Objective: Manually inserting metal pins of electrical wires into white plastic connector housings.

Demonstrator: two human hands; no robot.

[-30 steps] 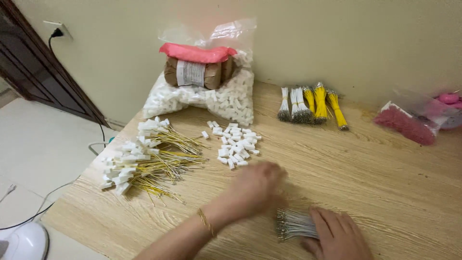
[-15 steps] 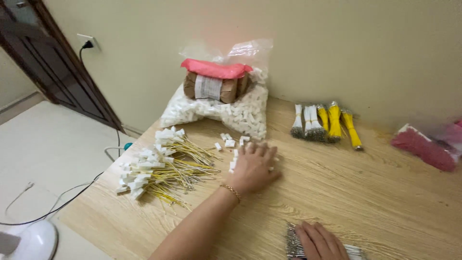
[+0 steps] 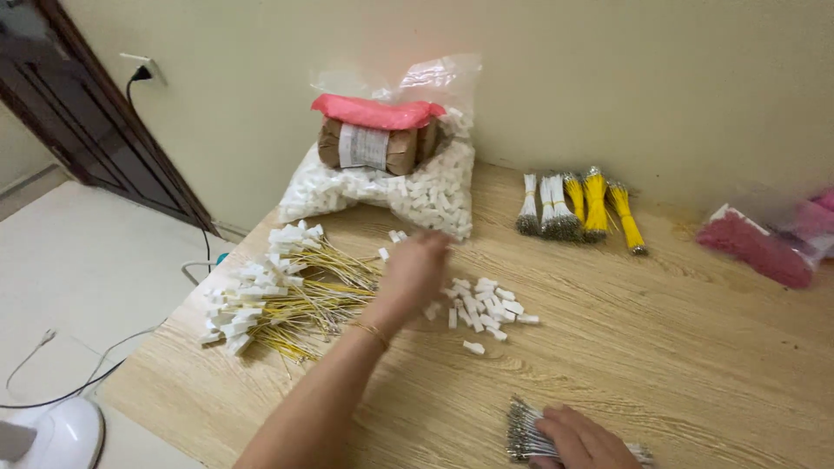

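Looking down through the head camera, I see a light wood-grain table (image 3: 678, 347) pushed against a pale cream wall (image 3: 608, 78). My left hand (image 3: 415, 271) reaches out over the scattered pile of small white connectors (image 3: 482, 304) at the middle of the table; it is motion-blurred, so I cannot tell whether its fingers are spread or pinching anything. My right hand (image 3: 580, 440) rests at the near edge, fingers together and pressed flat on a bundle of thin wires with metal tips (image 3: 526, 434).

Left of the loose connectors lies a heap of yellow wires already fitted with white connectors (image 3: 278, 295). Against the wall stands a clear bag of white connectors (image 3: 408, 191) with a brown paper-wrapped roll (image 3: 369, 146) and a red packet (image 3: 373, 111) on top. To the right are bundles of white and yellow wires (image 3: 578, 204), and at the far right a clear bag of dark red parts (image 3: 756, 247).

Beyond the table's left edge I see pale floor, a dark wooden door (image 3: 78, 113), a wall socket (image 3: 139, 68) with a black cable, and a white appliance (image 3: 48, 434) at the bottom corner.
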